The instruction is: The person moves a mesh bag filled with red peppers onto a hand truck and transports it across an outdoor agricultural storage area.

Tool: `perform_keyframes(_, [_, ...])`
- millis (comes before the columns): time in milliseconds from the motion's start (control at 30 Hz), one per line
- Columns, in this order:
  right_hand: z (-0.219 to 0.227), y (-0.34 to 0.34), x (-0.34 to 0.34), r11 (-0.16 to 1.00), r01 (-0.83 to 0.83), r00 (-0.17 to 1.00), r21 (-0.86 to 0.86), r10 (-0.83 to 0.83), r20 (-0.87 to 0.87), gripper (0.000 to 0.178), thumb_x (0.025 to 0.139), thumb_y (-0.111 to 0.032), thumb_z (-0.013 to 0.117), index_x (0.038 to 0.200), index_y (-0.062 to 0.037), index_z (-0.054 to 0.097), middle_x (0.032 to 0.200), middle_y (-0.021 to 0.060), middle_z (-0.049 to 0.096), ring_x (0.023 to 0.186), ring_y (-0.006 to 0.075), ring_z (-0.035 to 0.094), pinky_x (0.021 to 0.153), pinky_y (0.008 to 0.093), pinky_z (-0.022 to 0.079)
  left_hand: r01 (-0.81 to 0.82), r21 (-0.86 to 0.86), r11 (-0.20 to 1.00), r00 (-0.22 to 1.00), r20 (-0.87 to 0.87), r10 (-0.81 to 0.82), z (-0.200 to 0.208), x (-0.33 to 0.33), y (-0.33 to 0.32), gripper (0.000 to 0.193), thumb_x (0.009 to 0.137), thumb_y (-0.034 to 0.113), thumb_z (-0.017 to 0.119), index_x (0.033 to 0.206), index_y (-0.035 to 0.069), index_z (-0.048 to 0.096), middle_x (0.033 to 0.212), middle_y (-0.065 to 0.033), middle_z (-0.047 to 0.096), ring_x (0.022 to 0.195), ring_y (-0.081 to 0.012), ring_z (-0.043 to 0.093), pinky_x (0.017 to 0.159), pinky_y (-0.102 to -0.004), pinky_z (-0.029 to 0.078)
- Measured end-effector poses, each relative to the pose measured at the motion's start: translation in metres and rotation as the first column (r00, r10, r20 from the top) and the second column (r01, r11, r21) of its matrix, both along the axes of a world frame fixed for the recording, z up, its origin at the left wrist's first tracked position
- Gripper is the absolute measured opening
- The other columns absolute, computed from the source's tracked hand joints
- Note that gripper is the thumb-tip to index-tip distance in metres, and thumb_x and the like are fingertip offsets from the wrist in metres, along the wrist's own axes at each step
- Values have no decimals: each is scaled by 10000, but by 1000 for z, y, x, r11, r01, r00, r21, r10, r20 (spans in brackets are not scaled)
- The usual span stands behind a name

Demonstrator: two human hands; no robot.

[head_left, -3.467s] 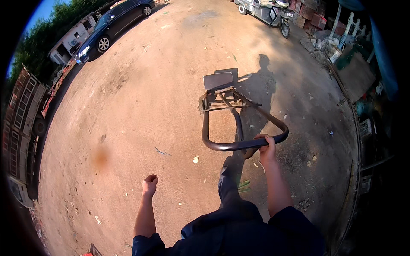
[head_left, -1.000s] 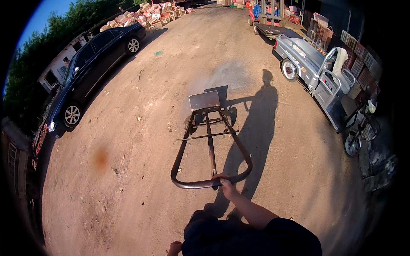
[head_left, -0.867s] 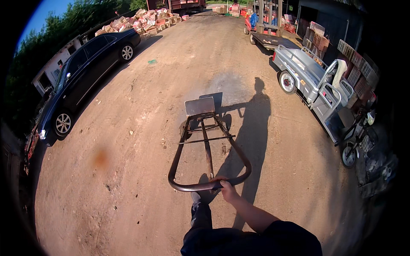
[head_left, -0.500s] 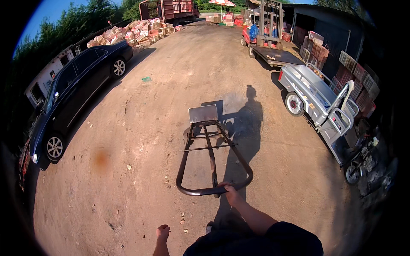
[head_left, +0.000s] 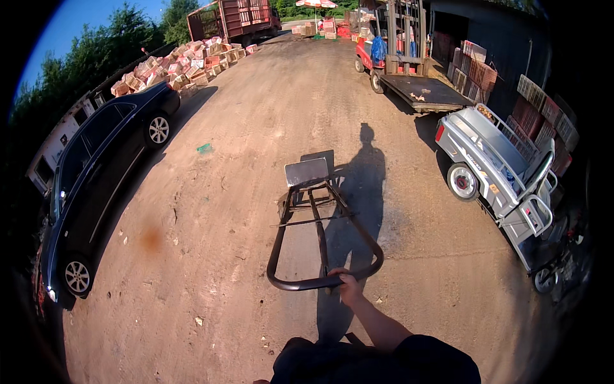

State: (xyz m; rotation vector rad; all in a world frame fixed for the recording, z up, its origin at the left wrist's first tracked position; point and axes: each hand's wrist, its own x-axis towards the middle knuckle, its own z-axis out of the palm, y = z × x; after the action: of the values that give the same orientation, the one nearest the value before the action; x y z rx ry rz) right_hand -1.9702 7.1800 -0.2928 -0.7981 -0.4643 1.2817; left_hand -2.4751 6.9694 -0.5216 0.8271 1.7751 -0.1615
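My right hand (head_left: 349, 287) grips the rear loop handle of a dark metal hand truck (head_left: 314, 224). The truck's frame slopes away from me to a flat steel toe plate (head_left: 307, 171) and small wheels on the dirt. My forearm runs back to my dark sleeve at the bottom edge. My left hand is out of the picture. My shadow falls on the ground right of the truck.
A dark sedan (head_left: 96, 185) is parked along the left. A silver three-wheeled cargo cart (head_left: 499, 166) stands at the right. Ahead are a red forklift with a flatbed (head_left: 409, 70), stacked crates (head_left: 173, 64) and a red truck (head_left: 233, 16). The ground is packed dirt.
I have walked forward with the hand truck, and the view has swung toward the yard's far end. My left hand, swinging low half a second ago, has dropped out of view.
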Motion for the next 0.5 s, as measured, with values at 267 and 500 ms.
perform_keyframes(267, [-20,260,95,993,95,995,68,-97,30,344,803,-264,526,1013,-2,601,979,118,609,975,239,567,910,380,402,26,-115,993,998,61,-19,-24,108,227,230,734,127,621,899,-21,681,719,-131,666,621,-194,638,553,-331,515])
perform_keyframes(500, [-9,476,154,999,39,999,7,-39,-4,345,836,-254,509,1044,8,593,981,142,611,958,267,587,896,401,428,-14,305,952,997,79,-10,-47,144,633,220,734,102,630,904,-32,670,733,-130,664,606,-189,639,535,-322,510])
